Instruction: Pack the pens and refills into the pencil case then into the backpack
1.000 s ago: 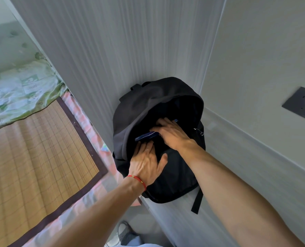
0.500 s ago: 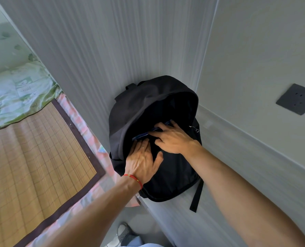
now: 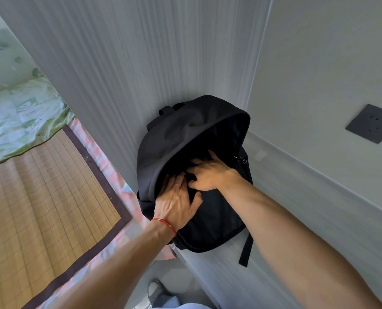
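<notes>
A black backpack [image 3: 185, 134] stands open in the corner of a grey desk, leaning on the wall panel. My left hand [image 3: 176, 201], with a red string at the wrist, lies on the bag's front panel, fingertips tucked over the rim of the opening and thumb outside. My right hand [image 3: 210, 175] reaches into the dark opening, palm down with fingers spread. The pencil case is out of sight inside the bag; no pens or refills show.
The grey desk top [image 3: 308, 208] runs along the right wall, which carries a dark socket plate [image 3: 373, 123]. A bag strap [image 3: 247, 250] hangs toward me. To the left is a bed with a bamboo mat [image 3: 40, 197] and green blanket [image 3: 22, 117]. A shoe [image 3: 156, 291] shows below.
The dark blue pencil case, visible at the bag's opening under my right fingers before, has sunk out of sight. My right hand has pushed deeper; my left hand has stayed on the front panel.
</notes>
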